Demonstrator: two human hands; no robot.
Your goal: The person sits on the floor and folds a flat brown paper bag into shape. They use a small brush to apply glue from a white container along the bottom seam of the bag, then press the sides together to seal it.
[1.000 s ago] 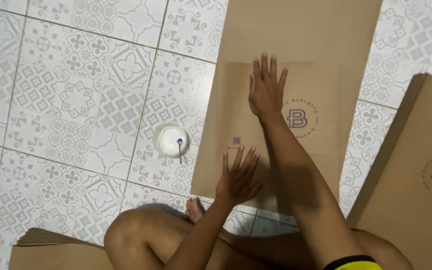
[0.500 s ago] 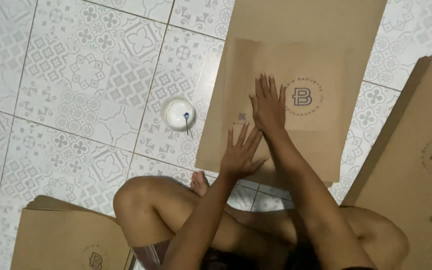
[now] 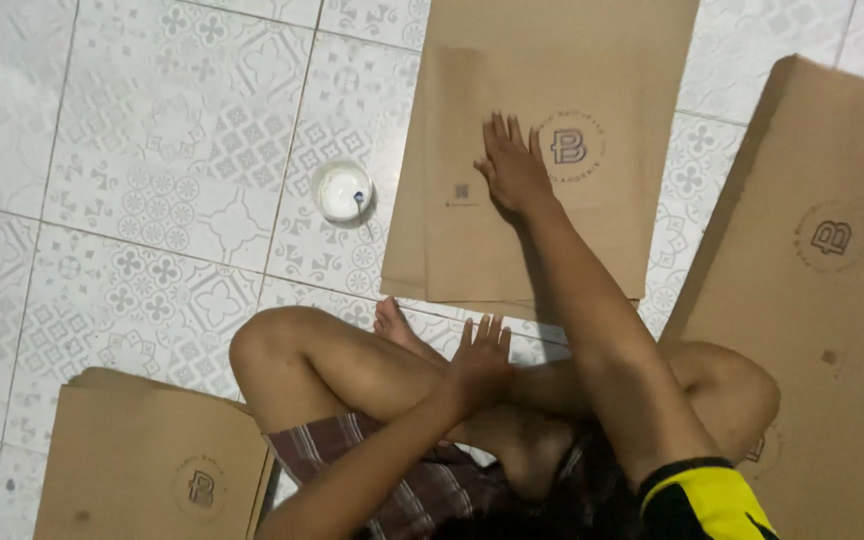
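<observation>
A flat brown paper bag (image 3: 542, 250) with a round printed mark lies on the tiled floor in front of my crossed legs. My right hand (image 3: 512, 168) presses flat on its middle, fingers spread, just left of the mark. Off the bag, my left hand (image 3: 479, 362) hovers with fingers apart over my shin, holding nothing. A small white round cup (image 3: 342, 191) with a thin blue-tipped stick in it stands on the floor left of the bag.
A stack of the same brown bags (image 3: 822, 300) lies on the floor at my right. Another stack (image 3: 142, 460) sits at the lower left beside my knee (image 3: 262, 350). Patterned white floor tiles (image 3: 132, 180) stretch to the left.
My left hand has come off the bag and drawn back toward my legs. My right hand stays flat on the bag, a little nearer its middle. The view has shifted slightly.
</observation>
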